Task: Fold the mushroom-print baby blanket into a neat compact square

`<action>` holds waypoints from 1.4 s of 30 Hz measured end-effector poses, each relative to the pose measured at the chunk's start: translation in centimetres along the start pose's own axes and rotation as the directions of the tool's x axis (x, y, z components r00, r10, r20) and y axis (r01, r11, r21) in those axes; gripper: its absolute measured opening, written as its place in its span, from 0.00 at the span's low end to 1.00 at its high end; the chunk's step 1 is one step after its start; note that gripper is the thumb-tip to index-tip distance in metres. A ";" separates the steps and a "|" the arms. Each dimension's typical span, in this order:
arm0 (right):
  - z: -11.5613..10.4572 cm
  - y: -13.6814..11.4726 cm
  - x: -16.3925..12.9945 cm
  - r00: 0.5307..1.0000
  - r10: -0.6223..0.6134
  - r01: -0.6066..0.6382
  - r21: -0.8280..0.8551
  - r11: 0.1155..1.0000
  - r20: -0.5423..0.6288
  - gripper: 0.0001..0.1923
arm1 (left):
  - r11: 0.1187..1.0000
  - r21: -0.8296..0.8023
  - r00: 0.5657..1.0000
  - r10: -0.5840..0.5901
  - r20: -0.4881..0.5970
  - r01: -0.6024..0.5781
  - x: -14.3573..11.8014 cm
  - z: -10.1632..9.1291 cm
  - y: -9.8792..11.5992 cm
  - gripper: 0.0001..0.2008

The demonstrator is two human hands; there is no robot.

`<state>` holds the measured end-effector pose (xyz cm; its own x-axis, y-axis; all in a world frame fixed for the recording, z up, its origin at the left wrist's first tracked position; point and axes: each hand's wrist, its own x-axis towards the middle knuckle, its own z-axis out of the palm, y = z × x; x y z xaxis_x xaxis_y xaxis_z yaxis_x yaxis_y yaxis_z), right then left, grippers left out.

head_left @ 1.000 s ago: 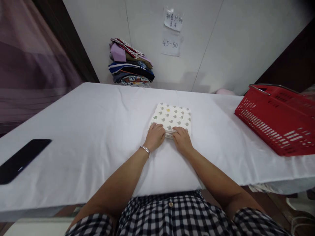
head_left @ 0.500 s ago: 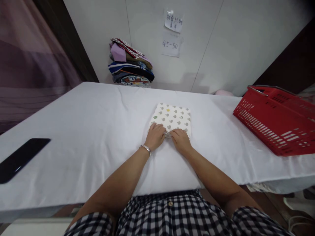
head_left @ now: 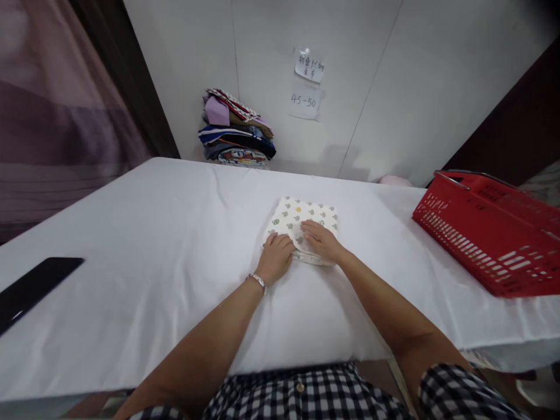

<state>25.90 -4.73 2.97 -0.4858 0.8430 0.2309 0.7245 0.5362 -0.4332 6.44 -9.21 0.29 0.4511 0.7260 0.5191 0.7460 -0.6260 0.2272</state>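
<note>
A folded white cloth (head_left: 289, 219) with a grey tree-like print and a few green and yellow motifs lies on the white-covered table, its layers showing along the near edge. My left hand (head_left: 277, 254), with a silvery bracelet at the wrist, grips the cloth's near left corner; its fingers rest on top and the thumb side is partly hidden. Over the right half of the cloth is my right hand (head_left: 321, 240), fingers stretched out flat and holding nothing. Whether its palm presses on the fabric is hard to see.
A red plastic basket (head_left: 472, 233) stands on the right of the table (head_left: 144, 233). At the left edge lies a black phone-like slab (head_left: 39, 286). Folded fabrics (head_left: 238, 131) are stacked by the wall behind, under handwritten paper signs (head_left: 305, 104).
My right hand has let go of the cloth's near edge and moved up over its top, fingers straightened. My left hand stays at the corner. The whole view has shifted slightly.
</note>
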 end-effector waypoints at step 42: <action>1.4 2.6 9.3 0.968 0.077 -0.021 -0.230 0.973 0.241 0.31 | 0.997 -0.037 0.997 -0.058 0.047 0.060 -0.5 0.2 0.1 0.16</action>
<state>22.61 4.41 2.79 -0.5318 0.8466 -0.0197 0.8272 0.5143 -0.2263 6.39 -9.51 -0.12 0.4294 0.7737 0.4659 0.7528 -0.5916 0.2886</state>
